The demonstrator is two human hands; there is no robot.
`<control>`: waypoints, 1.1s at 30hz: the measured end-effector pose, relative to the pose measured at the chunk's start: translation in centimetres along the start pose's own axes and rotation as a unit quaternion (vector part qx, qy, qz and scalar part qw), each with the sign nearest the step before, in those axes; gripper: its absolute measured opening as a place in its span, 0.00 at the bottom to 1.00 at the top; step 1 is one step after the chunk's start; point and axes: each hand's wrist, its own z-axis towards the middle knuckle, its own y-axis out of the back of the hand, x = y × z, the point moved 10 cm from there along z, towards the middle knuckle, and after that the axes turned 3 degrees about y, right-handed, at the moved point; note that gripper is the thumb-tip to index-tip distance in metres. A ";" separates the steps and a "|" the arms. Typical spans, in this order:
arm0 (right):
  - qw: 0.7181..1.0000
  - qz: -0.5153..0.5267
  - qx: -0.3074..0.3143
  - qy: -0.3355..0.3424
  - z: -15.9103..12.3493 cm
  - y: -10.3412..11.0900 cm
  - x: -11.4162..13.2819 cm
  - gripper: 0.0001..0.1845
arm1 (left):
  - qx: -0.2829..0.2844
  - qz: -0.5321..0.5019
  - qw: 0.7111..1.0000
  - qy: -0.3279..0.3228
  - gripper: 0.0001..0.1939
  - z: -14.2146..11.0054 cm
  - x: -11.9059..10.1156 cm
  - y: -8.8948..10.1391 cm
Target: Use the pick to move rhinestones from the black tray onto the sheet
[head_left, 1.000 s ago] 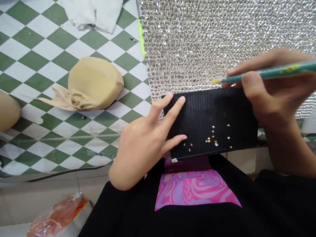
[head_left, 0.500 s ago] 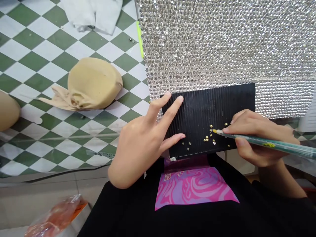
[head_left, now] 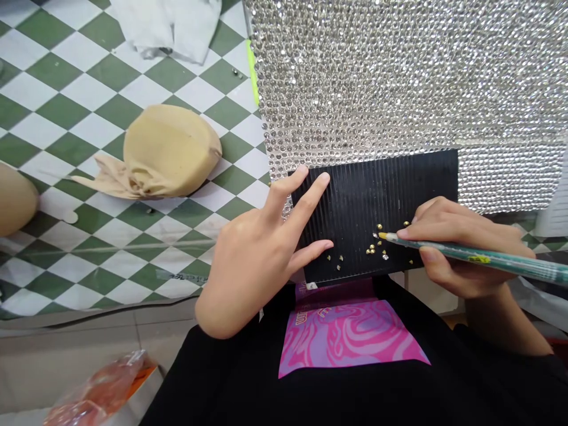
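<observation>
My left hand (head_left: 266,242) rests on the left end of a black ridged tray (head_left: 350,201), its fingers spread and nothing held. Several tiny gold and clear rhinestones (head_left: 371,249) lie scattered on the tray's lower part. In my right hand (head_left: 465,248) is a slim green pencil-shaped picker (head_left: 479,258) with a yellow tip. That tip is down at the tray, right beside a small clear rhinestone (head_left: 375,235). More small stones (head_left: 339,259) lie close to my left thumb.
A sheet of silver rhinestones (head_left: 399,77) covers the table behind the tray. On the green-and-white checked cloth (head_left: 102,254) sit a beige cloth-wrapped pad (head_left: 173,151) and a white cloth (head_left: 173,26). A plastic bag (head_left: 102,384) is at lower left.
The picker's tip has shifted slightly left with my right hand, and a stone near it now shows clear rather than gold. My left hand stays in place.
</observation>
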 end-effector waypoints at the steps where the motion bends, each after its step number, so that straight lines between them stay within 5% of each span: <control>1: 1.000 -0.003 0.006 0.006 0.0 -0.1 0.1 0.19 | -0.002 0.000 1.000 -0.001 0.34 0.0 0.0 0.0; 15: 1.000 0.006 0.016 0.010 -0.1 -0.3 0.2 0.18 | 0.013 -0.008 1.000 0.005 0.34 -0.1 0.1 -0.4; 19: 0.999 0.038 -0.036 0.001 -0.1 1.1 -0.5 0.21 | 0.014 -0.011 1.000 0.007 0.33 -0.1 0.1 -0.4; 24: 0.985 -0.009 -0.169 -0.040 2.8 3.9 -2.4 0.10 | 0.000 -0.012 1.000 0.005 0.33 -0.1 0.2 -0.3; 33: 0.989 0.032 -0.136 -0.053 7.1 2.6 -5.5 0.06 | -0.013 -0.006 1.000 -0.008 0.33 -0.1 0.0 0.1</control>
